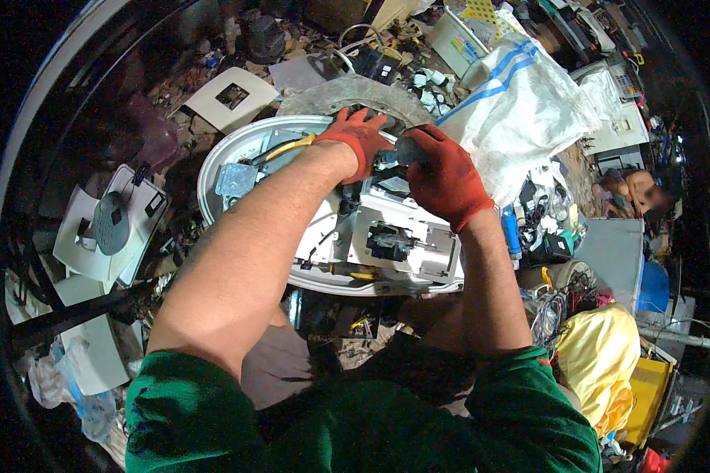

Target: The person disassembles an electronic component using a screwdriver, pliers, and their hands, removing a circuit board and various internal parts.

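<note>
A white oval plastic housing [221, 162] lies in front of me, its inside full of parts. My left hand [353, 142], in a red glove, rests at its far rim with the fingers spread. Close beside it, my right hand [448, 175], also gloved in red, is closed round a dark, thick-handled tool [409, 150]; its exact kind is hidden by the fingers. Inside the housing sit a silvery metal box [235, 181] and a white mechanism plate [360, 234]. A tool with a yellow handle [293, 147] lies beyond my left forearm.
A white sack with blue stripes [521, 110] spreads at the far right. Pale plastic panels [230, 98] lie at the far left. A grey disc [111, 223] rests on other panels at left. Yellow cloth [599, 351] and tangled wires [551, 327] are at right. Another person [629, 193] sits farther off.
</note>
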`<state>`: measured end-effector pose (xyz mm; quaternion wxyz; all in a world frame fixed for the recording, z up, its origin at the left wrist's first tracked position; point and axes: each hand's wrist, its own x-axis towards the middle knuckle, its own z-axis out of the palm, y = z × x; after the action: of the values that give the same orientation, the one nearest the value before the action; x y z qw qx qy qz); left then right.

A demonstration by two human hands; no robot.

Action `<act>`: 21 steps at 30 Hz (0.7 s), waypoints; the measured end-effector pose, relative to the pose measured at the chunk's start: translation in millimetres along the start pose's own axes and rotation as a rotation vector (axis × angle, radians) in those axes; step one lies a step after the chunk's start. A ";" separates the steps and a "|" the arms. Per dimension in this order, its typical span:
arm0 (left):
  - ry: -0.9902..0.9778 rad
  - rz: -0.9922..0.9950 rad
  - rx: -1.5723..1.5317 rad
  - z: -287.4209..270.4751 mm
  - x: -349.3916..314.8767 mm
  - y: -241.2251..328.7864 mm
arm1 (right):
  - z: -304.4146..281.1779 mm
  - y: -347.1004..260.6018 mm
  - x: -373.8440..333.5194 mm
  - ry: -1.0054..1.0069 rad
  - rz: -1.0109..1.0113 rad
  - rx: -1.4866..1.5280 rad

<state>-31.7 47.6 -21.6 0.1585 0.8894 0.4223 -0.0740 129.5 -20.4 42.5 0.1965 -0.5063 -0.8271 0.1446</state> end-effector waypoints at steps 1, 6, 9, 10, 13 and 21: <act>0.003 -0.001 0.007 -0.4 0.9 1.0 | -0.4 -1.6 -1.1 0.005 0.007 0.004; -0.036 0.069 0.096 -10.4 5.6 7.3 | -5.8 5.6 -7.6 0.020 0.008 0.018; -0.038 0.070 0.067 -13.8 10.3 10.6 | -6.9 7.7 -10.8 0.067 -0.001 0.101; -0.024 0.065 0.050 -11.9 12.1 8.8 | -5.0 6.8 -10.5 0.074 0.001 0.122; -0.024 0.046 0.047 -9.9 14.0 10.3 | -7.7 9.0 -13.8 0.064 0.030 0.132; 0.043 0.129 0.122 -25.7 -4.7 -6.0 | -15.3 56.4 -39.1 0.277 0.379 0.699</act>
<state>-39.4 56.6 2.5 0.0994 0.9241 0.3624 -0.0699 196.8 -29.6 24.3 0.4356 -0.5672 -0.5863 0.3805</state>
